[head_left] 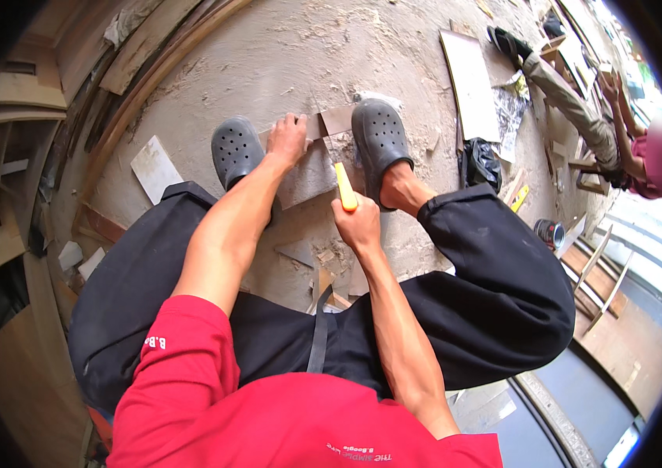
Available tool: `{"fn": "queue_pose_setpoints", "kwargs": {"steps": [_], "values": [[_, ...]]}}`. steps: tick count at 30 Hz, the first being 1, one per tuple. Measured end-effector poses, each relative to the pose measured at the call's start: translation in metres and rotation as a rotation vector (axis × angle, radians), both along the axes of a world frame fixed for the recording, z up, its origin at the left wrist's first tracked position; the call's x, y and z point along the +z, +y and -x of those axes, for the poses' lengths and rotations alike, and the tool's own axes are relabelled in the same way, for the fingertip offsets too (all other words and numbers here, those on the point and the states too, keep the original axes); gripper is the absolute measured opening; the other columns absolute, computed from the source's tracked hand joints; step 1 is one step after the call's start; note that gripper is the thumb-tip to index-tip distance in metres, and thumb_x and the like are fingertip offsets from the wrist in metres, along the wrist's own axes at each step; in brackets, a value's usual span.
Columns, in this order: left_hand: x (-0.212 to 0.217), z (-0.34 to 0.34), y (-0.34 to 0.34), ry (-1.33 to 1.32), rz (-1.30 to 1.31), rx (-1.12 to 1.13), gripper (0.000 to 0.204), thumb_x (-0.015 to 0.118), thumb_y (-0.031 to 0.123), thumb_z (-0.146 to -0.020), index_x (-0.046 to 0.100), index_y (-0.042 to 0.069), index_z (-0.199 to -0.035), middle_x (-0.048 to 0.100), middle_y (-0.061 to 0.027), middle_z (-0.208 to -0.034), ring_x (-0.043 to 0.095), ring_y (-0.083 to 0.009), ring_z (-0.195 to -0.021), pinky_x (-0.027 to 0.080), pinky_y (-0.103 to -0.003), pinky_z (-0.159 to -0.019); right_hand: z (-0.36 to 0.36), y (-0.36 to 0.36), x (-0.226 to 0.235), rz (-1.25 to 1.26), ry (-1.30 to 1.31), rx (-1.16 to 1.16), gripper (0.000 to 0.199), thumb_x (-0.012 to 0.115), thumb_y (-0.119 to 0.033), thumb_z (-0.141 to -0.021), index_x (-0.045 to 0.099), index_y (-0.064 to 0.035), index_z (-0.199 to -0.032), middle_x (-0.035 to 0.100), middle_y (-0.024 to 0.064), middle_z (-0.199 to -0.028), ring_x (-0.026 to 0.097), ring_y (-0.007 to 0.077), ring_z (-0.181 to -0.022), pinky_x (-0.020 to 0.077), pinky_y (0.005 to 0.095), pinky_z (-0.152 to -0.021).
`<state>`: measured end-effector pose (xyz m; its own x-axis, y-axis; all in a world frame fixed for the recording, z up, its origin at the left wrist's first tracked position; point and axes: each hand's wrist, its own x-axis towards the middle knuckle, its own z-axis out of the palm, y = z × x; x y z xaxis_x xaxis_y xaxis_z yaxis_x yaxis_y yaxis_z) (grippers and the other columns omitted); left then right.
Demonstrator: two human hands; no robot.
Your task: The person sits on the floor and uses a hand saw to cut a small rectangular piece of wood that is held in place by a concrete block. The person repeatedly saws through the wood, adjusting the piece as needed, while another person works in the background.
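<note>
Between my two grey clogs, a thin brown board (336,120) lies across a larger flat piece (311,175) on the floor. My left hand (288,139) grips the board near the left clog (235,148), fingers curled and pressed down on it. In my right hand (358,226) is a yellow-handled tool (345,187), with the fist wrapped round the handle's near end. Its handle points away from me toward the board, and a thin dark line runs on from its tip; the blade's exact kind is too fine to tell. The right clog (380,136) stands beside the board's right end.
Wood scraps and dust litter the floor. A white board (467,86) and a black plastic bag (477,162) lie to the right, near a can (549,232). Long timber strips (152,74) line the left. Another person (651,160) sits at the far right, one leg stretched out.
</note>
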<state>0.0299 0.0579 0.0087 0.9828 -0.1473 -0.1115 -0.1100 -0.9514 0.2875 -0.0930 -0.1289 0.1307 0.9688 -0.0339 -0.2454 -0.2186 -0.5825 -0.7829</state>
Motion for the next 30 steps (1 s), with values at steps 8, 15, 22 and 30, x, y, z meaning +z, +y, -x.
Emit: {"fn": "queue_pose_setpoints", "kwargs": {"steps": [8, 15, 22, 30], "values": [[0.003, 0.001, 0.001, 0.048, -0.026, -0.077, 0.056, 0.073, 0.029, -0.082, 0.053, 0.010, -0.131, 0.056, -0.0154, -0.121, 0.058, -0.0355, -0.111, 0.052, -0.046, -0.087, 0.010, -0.002, 0.039, -0.019, 0.069, -0.056, 0.028, 0.063, -0.024, -0.082, 0.062, 0.0038, -0.077, 0.061, 0.0264, -0.073, 0.061, 0.0455, -0.070, 0.0483, 0.0479, -0.064], [0.001, 0.010, -0.005, -0.047, -0.013, -0.043, 0.057, 0.071, 0.030, -0.084, 0.052, 0.008, -0.132, 0.055, -0.0162, -0.126, 0.054, -0.0352, -0.117, 0.048, -0.046, -0.095, 0.080, -0.046, 0.119, -0.019, 0.155, -0.044, 0.019, 0.064, -0.014, -0.080, 0.059, 0.0036, -0.073, 0.059, 0.0227, -0.065, 0.058, 0.0410, -0.059, 0.0467, 0.0426, -0.057], [0.020, -0.002, -0.018, 0.095, -0.095, 0.011, 0.076, 0.072, 0.048, -0.078, 0.045, 0.008, -0.138, 0.055, -0.0147, -0.127, 0.050, -0.0335, -0.122, 0.041, -0.048, -0.102, 0.083, -0.100, 0.198, -0.043, 0.140, -0.043, 0.018, 0.067, -0.013, -0.080, 0.062, 0.0038, -0.076, 0.061, 0.0220, -0.067, 0.061, 0.0403, -0.060, 0.0495, 0.0414, -0.056], [0.016, -0.059, -0.042, 0.350, 0.005, -0.062, 0.070, 0.060, 0.061, -0.083, 0.059, 0.004, -0.124, 0.063, -0.0207, -0.122, 0.059, -0.0359, -0.115, 0.045, -0.047, -0.096, 0.068, -0.123, 0.219, -0.243, 0.186, -0.201, 0.018, 0.066, -0.009, -0.085, 0.057, 0.0027, -0.073, 0.052, 0.0079, -0.060, 0.046, 0.0146, -0.052, 0.0400, 0.0311, -0.052]]}}
